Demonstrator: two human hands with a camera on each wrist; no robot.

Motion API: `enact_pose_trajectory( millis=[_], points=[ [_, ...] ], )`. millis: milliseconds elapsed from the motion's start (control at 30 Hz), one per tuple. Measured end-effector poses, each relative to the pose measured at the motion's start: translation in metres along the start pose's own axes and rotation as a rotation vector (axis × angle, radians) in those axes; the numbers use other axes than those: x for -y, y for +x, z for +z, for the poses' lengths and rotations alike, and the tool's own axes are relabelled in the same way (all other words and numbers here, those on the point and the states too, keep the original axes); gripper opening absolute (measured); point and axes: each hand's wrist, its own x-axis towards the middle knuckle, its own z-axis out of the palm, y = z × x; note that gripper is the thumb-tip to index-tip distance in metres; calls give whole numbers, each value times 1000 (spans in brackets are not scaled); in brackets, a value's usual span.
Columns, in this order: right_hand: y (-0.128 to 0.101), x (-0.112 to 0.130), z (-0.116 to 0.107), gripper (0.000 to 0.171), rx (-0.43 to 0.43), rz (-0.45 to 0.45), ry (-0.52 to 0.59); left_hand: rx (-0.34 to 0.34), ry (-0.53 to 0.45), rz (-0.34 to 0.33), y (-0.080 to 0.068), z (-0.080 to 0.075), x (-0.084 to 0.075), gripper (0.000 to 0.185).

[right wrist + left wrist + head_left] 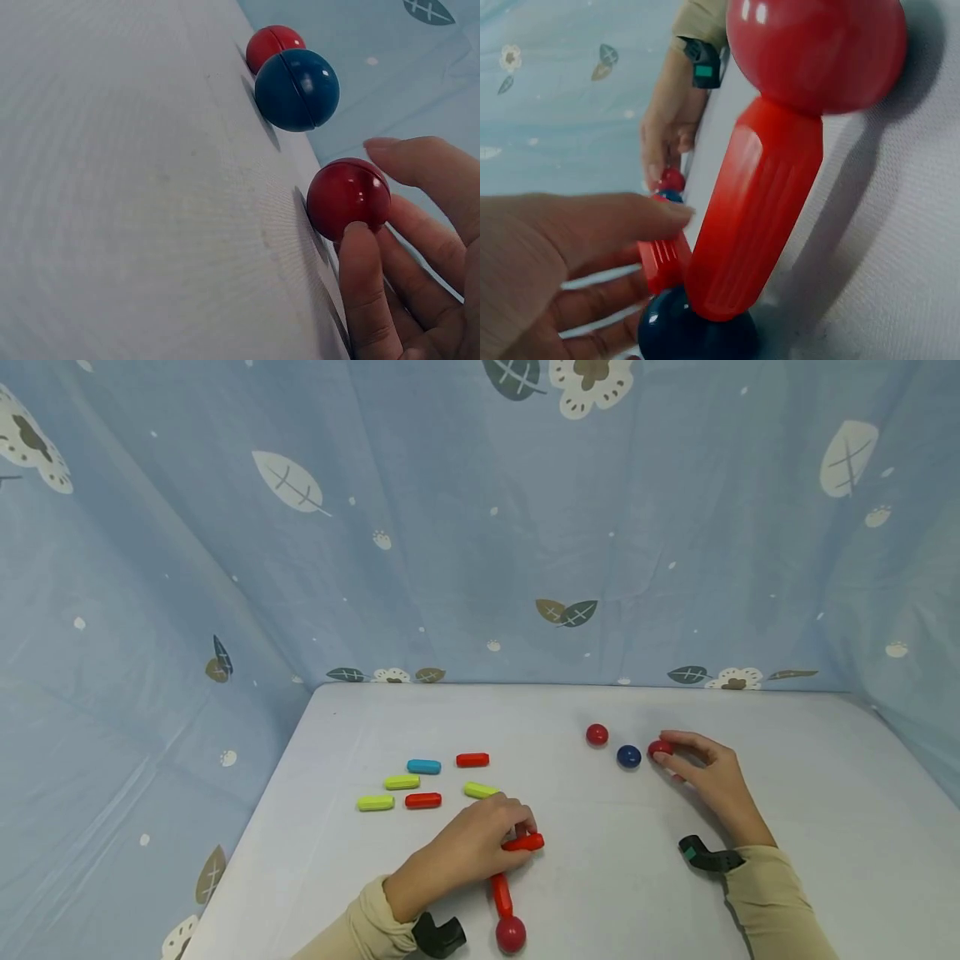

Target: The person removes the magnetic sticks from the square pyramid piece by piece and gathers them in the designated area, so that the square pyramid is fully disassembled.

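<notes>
My left hand (480, 835) pinches a red rod (527, 842) between thumb and fingers. In the left wrist view this rod meets a dark blue ball (694, 330), and a second red rod (757, 210) runs from that ball to a red ball (817, 45). The head view shows that red ball at the table's near side, while the hand hides the blue one. Farther right, my right hand (708, 772) has its thumb and fingers around another red ball (349, 199), low over the table. Its thumb tip presses the ball's side.
A blue ball (628, 757) and a red ball (597, 735) sit left of my right hand. Beyond my left hand lie loose rods: a blue one (423, 767), two red, and several yellow-green (376, 803). A patterned blue curtain (465, 543) hangs behind the white table (592, 893).
</notes>
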Motion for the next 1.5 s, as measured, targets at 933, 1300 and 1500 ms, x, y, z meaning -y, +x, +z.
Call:
enact_pose_trajectory(
  millis=[933,1300,1500],
  points=[
    [-4,44,17,32,-178,-201,219,-190,-96,25,1,-11,-5,17],
    [-25,80,78,33,526,-331,268,-173,55,11,3,-9,1,15],
    [-30,79,94,31,646,-312,229,-159,69,3,3,-8,7,14]
  ],
)
